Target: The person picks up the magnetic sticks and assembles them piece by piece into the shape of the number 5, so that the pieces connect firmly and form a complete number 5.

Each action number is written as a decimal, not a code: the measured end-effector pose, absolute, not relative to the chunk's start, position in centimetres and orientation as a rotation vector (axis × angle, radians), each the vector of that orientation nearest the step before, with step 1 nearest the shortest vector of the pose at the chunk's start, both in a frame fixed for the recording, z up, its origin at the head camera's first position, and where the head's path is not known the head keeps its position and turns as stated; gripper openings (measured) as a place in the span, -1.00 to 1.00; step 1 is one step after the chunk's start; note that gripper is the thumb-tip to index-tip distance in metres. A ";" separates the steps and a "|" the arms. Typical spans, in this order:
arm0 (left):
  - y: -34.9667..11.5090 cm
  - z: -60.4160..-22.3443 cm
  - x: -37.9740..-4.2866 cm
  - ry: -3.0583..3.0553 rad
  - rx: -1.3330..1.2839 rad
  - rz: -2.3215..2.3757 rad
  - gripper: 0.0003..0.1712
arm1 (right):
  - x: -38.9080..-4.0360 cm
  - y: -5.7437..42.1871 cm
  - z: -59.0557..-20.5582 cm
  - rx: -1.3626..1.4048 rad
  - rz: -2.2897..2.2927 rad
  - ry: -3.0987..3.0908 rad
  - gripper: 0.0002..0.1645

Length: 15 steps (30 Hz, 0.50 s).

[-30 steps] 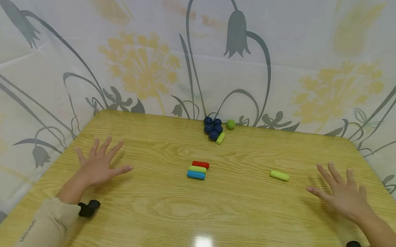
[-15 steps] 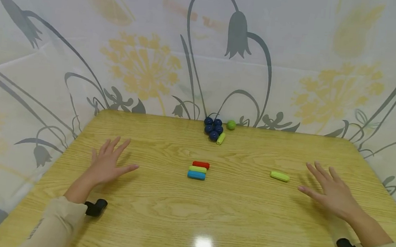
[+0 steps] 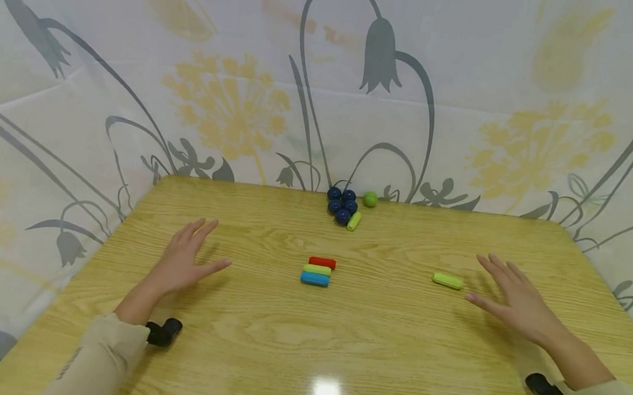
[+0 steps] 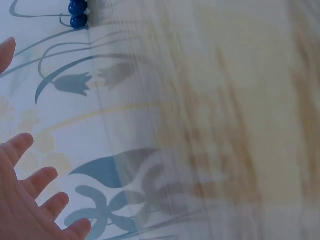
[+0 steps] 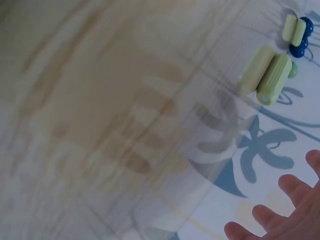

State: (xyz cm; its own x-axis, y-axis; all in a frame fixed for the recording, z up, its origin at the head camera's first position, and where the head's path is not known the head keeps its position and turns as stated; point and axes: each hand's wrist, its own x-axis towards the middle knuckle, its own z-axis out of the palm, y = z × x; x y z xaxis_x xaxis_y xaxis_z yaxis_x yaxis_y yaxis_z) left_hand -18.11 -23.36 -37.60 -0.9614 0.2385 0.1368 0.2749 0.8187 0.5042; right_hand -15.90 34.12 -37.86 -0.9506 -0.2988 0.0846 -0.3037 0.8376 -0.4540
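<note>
My left hand [image 3: 183, 263] hovers over the left of the table, thumb apart and fingers extended, holding nothing. To its right lie three short sticks side by side: red [image 3: 322, 262], yellow-green [image 3: 317, 270] and blue [image 3: 315, 279]. My right hand [image 3: 522, 303], also holding nothing, has its fingers extended. Just left of its fingertips a single yellow-green stick [image 3: 447, 281] lies apart; in the right wrist view this stick [image 5: 275, 80] shows a ridged side. Fingers [image 4: 42, 177] of the left hand show at the lower left of the left wrist view.
Several dark blue balls [image 3: 342, 216] form a cluster at the table's back edge. Another yellow-green stick [image 3: 354, 221] leans close to them, with a green ball [image 3: 370, 199] to the right. A flower-patterned cloth [image 3: 323, 116] hangs behind the glossy wooden table [image 3: 382, 347].
Both hands have moved inward, the left to the right and the right to the left, with their fingers drawing closer together. The sticks and balls stay where they were.
</note>
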 end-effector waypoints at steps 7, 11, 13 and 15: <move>-22.7 -37.8 -18.5 -2.899 -0.423 -0.903 -0.05 | -16.2 33.4 -37.7 0.504 0.774 -2.995 -0.02; -22.2 -37.8 -18.7 -2.876 -0.437 -0.960 -0.06 | -16.2 33.0 -37.5 0.519 0.804 -2.982 -0.03; -22.0 -37.8 -18.7 -2.873 -0.437 -0.977 -0.07 | -16.3 32.8 -37.5 0.533 0.817 -2.978 -0.04; -21.8 -37.8 -18.7 -2.872 -0.434 -0.985 -0.07 | -16.4 32.6 -37.5 0.542 0.830 -2.976 -0.04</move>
